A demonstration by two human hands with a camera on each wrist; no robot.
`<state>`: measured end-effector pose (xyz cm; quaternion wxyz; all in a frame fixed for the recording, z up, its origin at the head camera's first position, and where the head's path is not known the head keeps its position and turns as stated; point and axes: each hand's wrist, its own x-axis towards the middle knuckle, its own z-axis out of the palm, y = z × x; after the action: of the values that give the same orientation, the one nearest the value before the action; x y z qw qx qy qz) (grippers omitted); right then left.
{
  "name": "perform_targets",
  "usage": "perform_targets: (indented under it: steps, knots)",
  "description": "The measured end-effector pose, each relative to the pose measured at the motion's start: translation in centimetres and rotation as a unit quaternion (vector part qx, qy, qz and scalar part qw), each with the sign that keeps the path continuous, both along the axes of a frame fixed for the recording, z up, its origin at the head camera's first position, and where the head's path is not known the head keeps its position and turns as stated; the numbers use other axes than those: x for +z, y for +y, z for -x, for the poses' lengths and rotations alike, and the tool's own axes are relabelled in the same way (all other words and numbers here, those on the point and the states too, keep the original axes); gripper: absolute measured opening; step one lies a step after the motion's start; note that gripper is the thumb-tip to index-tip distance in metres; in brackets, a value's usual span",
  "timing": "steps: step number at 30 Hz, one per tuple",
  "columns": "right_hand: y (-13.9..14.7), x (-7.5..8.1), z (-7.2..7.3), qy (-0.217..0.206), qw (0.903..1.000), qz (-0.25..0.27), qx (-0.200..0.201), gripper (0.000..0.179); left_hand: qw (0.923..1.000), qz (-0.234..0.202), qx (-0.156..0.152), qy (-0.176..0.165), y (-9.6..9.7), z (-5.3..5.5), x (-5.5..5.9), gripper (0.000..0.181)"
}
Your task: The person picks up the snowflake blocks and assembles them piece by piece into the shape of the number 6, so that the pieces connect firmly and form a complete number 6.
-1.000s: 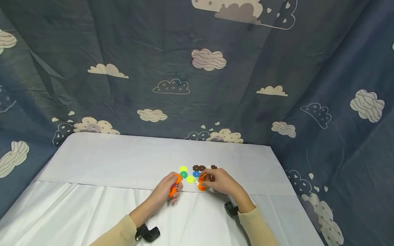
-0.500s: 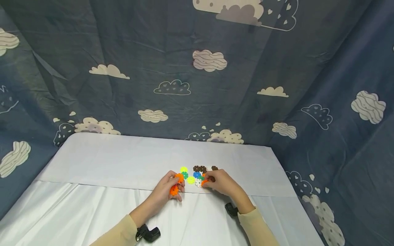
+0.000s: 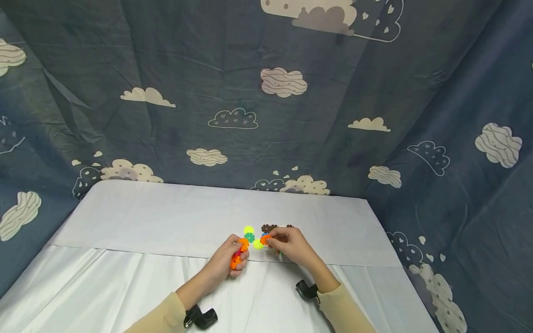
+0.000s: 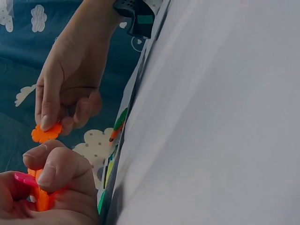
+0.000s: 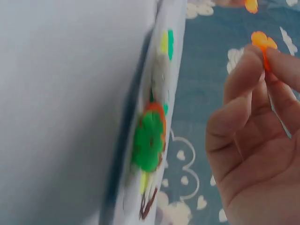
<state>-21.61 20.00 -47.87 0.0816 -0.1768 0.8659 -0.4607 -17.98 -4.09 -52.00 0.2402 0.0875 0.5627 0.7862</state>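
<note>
- And the right hand (image 3: pixel 293 243) has swung left out of the scattered discs, bringing an orange disc (image 3: pixel 265 239) with it, while the left hand (image 3: pixel 220 259) has turned its load since the last look, so pink shows now.
- That orange disc is flower-shaped, rim notched into petals, up off the tabletop (image 3: pixel 166 217), pinched between right thumb and fingertips, in the gap between both hands.
- Left fingers are curled tight round joined orange pieces (image 3: pixel 236 261), a bright pink piece (image 4: pixel 26 179) wedged among them; the two hands stay apart.
- Just beyond, towards the far edge: a yellow disc (image 3: pixel 248 229), a green disc (image 3: pixel 249 237) touching it, and a second yellow disc (image 3: pixel 258 244) to their right.
- Brown discs (image 3: pixel 268 228) lie behind the right hand, nearer the far right corner than the far left; the right wrist view catches a blurry bright green disc (image 5: pixel 150 140) overlapping something orange.
- Black wrist cameras (image 3: pixel 201 318), cream sleeves (image 3: pixel 162 314), and a dark cloud-print curtain (image 3: pixel 316 138) behind the far edge.
</note>
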Motion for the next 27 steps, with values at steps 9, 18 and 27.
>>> perform_targets:
  steps: [9, 18, 27]
  knots:
    - [-1.5, 0.0, -1.0, 0.169, 0.9832, -0.064, 0.024, 0.007, 0.9999, -0.009, -0.010, 0.002, 0.2, -0.1, 0.0, 0.013]
    - [-2.5, 0.2, -1.7, 0.336, 0.9316, -0.134, 0.035, 0.010, 0.9996, -0.007, -0.024, 0.011, 0.2, -0.1, -0.1, 0.014]
    - [-3.2, -0.5, -2.1, 0.386, 0.9126, -0.122, 0.058, 0.007, 0.9998, -0.007, -0.013, 0.010, 0.3, -0.4, -0.1, 0.015]
